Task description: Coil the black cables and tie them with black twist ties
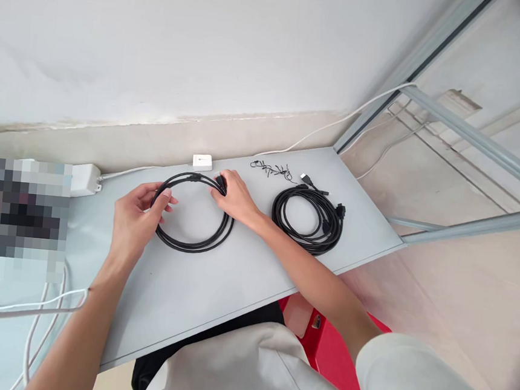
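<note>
A black cable (201, 243) lies coiled in a ring on the grey table (215, 294). My left hand (134, 220) pinches the left side of that ring, fingers closed on the strands. My right hand (235, 197) is closed on the ring's top right, at the black plug end. To the right lies a second coiled black cable (307, 220) with its plugs sticking out, untouched.
Several black twist ties (273, 171) lie at the table's far edge beside a small white box (202, 161). A white adapter (84, 179) and white cords (40, 309) sit at the left. A red stool (333, 347) stands below the table's right edge.
</note>
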Demonstrator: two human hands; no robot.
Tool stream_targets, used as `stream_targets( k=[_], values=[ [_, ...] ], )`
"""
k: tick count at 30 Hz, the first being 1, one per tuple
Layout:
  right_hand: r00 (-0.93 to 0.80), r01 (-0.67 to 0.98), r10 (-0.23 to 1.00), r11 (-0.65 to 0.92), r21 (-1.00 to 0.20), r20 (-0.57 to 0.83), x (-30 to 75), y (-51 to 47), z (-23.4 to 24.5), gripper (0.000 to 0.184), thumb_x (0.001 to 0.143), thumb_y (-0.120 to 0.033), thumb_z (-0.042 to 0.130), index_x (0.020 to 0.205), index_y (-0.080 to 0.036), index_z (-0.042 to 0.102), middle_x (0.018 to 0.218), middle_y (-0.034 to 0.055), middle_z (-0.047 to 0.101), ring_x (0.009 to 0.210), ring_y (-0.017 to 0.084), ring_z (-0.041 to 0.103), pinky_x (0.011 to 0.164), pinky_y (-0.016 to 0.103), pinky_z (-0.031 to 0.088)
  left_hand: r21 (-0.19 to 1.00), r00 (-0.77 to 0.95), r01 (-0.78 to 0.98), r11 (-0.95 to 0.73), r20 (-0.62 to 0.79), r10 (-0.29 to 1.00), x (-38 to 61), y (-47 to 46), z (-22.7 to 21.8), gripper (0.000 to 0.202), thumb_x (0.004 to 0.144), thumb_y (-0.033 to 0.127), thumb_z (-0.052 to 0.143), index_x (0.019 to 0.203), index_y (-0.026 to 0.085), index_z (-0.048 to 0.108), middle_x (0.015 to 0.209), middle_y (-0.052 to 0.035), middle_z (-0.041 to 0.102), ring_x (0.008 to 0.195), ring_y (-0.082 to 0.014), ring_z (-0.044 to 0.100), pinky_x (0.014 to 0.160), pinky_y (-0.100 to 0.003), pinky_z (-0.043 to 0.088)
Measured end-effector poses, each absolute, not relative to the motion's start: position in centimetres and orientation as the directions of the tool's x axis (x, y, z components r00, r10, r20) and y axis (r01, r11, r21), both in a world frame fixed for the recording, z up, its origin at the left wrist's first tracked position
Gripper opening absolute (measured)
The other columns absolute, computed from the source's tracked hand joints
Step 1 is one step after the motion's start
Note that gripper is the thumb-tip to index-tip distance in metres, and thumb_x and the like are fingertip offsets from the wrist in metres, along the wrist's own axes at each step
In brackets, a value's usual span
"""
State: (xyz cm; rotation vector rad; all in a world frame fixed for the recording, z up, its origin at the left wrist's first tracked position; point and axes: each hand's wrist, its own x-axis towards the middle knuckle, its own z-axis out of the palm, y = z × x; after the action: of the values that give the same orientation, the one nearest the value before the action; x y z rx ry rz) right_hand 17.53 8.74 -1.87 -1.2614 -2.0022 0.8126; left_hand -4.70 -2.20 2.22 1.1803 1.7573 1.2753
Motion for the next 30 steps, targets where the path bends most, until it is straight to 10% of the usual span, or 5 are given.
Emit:
stream_targets(
  k=[9,16,30],
  values=[
    [-0.456,0.58,0.885,0.378,-0.721,0.096,17.9,8.2,-0.9,0.031,0.103,-0.031,0.067,0.131,-0.023,0.058,0.102,0.0033,0.074,0.091,0.025,0.069,0.084,0.036,0.05,0.711,-0.274,0.659,0.246,-0.078,0.959,-5.6,-2.1,2.4,0.043,0.09,0.069,0.077,0.106,0.028,0.077,0.064,0.0052,0.06,0.063,-0.0177,0.057,0.064,-0.032,0.041],
    [-0.568,0.639,0.798,0.581,-0.504,0.2,17.6,7.5,-1.2,0.028,0.109,-0.033,0.071,0.134,-0.019,0.067,0.132,0.0139,0.071,0.123,0.03,0.066,0.104,0.043,0.054,0.512,-0.238,0.837,0.193,0.023,0.971,-5.1,-2.1,1.3,0.025,0.093,0.054,0.075,0.092,0.028,0.075,0.098,-0.0004,0.078,0.09,-0.0236,0.07,0.073,-0.036,0.043],
    [-0.652,0.676,0.712,0.702,-0.225,0.262,18.1,7.9,0.4,0.048,0.119,-0.053,0.046,0.142,-0.016,0.067,0.131,0.0193,0.067,0.12,0.033,0.061,0.109,0.049,0.052,0.45,-0.056,0.891,-0.062,0.245,0.968,-4.3,-1.9,-0.5,0.024,0.109,0.04,0.057,0.12,0.028,0.075,0.108,-0.0065,0.076,0.094,-0.0265,0.071,0.076,-0.038,0.046]
  ],
)
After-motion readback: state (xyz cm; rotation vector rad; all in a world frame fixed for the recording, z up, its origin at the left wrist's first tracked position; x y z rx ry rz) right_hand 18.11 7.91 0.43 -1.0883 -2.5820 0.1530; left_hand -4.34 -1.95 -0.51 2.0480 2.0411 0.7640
